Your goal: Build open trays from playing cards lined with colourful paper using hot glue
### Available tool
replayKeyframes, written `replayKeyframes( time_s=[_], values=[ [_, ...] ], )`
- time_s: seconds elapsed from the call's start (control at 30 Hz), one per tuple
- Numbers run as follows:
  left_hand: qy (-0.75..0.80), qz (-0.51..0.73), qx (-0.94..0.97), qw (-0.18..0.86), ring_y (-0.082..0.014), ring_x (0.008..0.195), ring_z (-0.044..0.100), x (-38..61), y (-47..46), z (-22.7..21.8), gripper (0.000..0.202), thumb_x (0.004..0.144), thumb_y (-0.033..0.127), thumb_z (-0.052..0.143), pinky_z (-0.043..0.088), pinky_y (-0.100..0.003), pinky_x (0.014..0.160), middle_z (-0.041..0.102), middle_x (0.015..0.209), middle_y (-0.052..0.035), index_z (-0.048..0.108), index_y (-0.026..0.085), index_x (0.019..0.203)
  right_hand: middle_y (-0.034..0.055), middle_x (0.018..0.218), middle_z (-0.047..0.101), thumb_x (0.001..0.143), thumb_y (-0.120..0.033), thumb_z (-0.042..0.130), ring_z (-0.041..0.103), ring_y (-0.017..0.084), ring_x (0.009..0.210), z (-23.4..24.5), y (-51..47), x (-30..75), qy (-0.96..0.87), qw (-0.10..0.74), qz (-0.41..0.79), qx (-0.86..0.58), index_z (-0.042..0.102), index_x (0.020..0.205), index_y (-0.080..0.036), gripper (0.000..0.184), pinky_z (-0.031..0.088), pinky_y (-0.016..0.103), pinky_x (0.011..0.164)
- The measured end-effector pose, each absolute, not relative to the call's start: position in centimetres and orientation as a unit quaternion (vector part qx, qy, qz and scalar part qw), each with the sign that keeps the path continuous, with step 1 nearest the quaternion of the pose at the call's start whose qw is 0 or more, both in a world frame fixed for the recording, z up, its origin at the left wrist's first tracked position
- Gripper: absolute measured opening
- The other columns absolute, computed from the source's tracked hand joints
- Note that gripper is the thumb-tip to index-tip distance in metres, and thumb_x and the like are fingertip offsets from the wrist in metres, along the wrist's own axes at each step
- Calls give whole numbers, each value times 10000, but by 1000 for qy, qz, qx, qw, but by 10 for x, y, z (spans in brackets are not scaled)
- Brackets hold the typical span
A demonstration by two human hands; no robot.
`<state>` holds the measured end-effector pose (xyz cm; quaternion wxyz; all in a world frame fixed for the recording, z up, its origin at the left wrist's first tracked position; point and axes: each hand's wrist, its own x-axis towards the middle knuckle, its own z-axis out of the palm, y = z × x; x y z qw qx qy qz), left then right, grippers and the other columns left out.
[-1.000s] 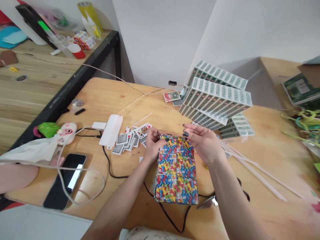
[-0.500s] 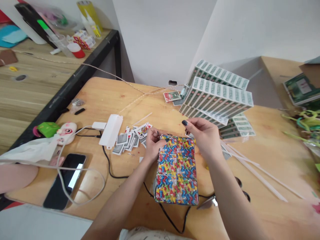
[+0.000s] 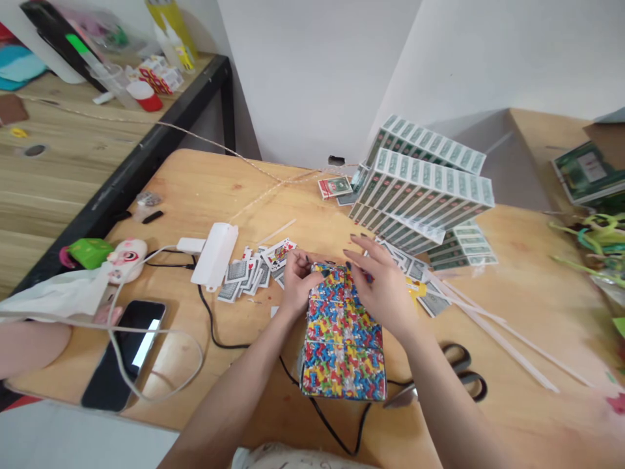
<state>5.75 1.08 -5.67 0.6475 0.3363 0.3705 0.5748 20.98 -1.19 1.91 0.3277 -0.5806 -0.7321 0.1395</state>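
So there's a brightly patterned block [image 3: 344, 345] sitting near the front of the wooden surface [image 3: 195, 189], pretty much in the middle, long side running away from the person. The left hand [image 3: 297, 284] has it pinched at the far left corner, thumb on top and the other fingers tucked around the edge. The right hand [image 3: 383, 286] is over the far right corner with its fingers loosely spread, not closed around anything I can see; can't tell if the fingertips actually touch the block.

Loose playing cards [image 3: 244, 280] are scattered just left of the left hand, next to a white power strip [image 3: 215, 255]. Past the right hand there's a big stack of card boxes [image 3: 430, 189], and some long white strips [image 3: 508, 339] lie off to the right. Scissors [image 3: 461, 371] are partly hidden under the right forearm, and a black cable [image 3: 334, 433] loops out in front of the block.
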Motion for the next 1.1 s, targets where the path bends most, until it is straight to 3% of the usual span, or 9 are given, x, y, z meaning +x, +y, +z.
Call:
replayKeyframes(
  time_s=[0.37,0.67,0.83,1.1],
  values=[
    [370,582,348,634,-119,659,559,59,10,-56,442,547,176,767,407,-253,647,591,721,56,399,217,790,82,1076,679,856,-171,491,556,238,1095,4,-29,198,-748,300,104,-583,649,1024,-179,231,463,451,963],
    [391,579,335,632,-106,632,549,60,8,-53,425,542,136,731,406,-244,628,587,708,63,382,216,770,92,1006,688,868,-183,476,592,227,981,7,-26,189,-774,225,44,-590,637,905,-149,168,453,398,900],
    [374,589,334,633,-102,635,552,61,7,-51,390,549,66,653,405,-244,637,606,710,65,379,220,780,119,1037,666,872,-169,455,556,245,1028,9,-24,184,-800,185,4,-571,631,887,-133,181,429,386,919],
    [367,603,345,618,-100,644,556,63,9,-53,396,578,104,700,409,-237,632,603,707,59,380,220,779,155,1050,631,862,-160,439,519,304,1053,25,-24,177,-840,38,-31,-540,617,892,-133,183,441,422,855]
  ],
)
